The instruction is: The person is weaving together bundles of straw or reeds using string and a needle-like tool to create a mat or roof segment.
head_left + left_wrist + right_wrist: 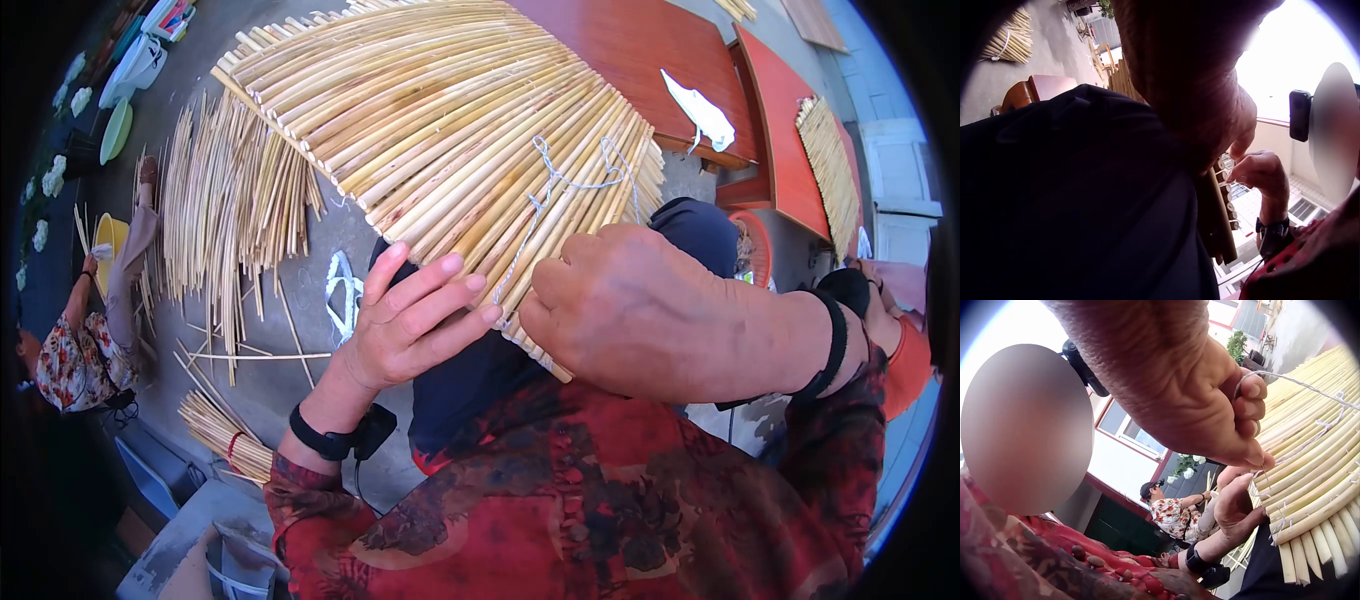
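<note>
A mat of pale peeled sticks [430, 130], joined side by side with string, lies across the person's lap. My left hand [415, 325] is at its near edge, fingertips along the stick ends and thumb low against the edge, pinching it. In the right wrist view the right hand [1204, 406] curls over that corner, thumb and finger pinching white string [1297, 381] close to the stick ends. The string loops through its fingers and trails over the mat. In the head view the back of the right hand hides its fingertips.
Loose sticks [235, 190] and a tied bundle [225, 435] lie on the floor to the left. Another person [85, 350] sits there beside a yellow bucket [112, 240]. A reddish table [650, 60] stands ahead, with white cloth [700, 110] on it. Another stick mat [828, 165] is at right.
</note>
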The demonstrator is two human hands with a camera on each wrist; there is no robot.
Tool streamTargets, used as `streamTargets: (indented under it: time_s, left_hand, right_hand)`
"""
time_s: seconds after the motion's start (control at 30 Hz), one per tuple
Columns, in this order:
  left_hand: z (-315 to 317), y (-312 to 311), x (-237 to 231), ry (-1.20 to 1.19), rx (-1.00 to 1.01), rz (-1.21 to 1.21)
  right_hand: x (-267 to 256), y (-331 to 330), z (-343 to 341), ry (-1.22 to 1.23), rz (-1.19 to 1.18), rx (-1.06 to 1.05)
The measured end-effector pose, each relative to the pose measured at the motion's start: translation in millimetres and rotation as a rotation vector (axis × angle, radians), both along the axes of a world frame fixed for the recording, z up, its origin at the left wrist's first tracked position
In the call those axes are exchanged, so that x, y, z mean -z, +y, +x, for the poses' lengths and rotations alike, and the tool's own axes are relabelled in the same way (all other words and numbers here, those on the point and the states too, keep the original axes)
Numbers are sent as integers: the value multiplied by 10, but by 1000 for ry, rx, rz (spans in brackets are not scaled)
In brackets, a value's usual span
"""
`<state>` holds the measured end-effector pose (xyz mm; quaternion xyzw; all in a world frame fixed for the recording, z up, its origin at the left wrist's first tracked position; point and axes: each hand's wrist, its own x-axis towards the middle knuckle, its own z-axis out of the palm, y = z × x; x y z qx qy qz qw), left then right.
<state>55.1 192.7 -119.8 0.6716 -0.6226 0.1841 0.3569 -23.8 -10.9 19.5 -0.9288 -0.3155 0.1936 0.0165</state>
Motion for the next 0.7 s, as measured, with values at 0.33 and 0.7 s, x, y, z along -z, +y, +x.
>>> streamTargets:
  time_s: [0.33, 0.7]
  left_hand:
    - [332, -221, -206, -116, 11, 85]
    - [384, -324, -598, -129, 169, -63]
  right_hand:
    - [35, -7, 73, -56, 67, 59]
    - [-601, -89, 59, -181, -63, -33]
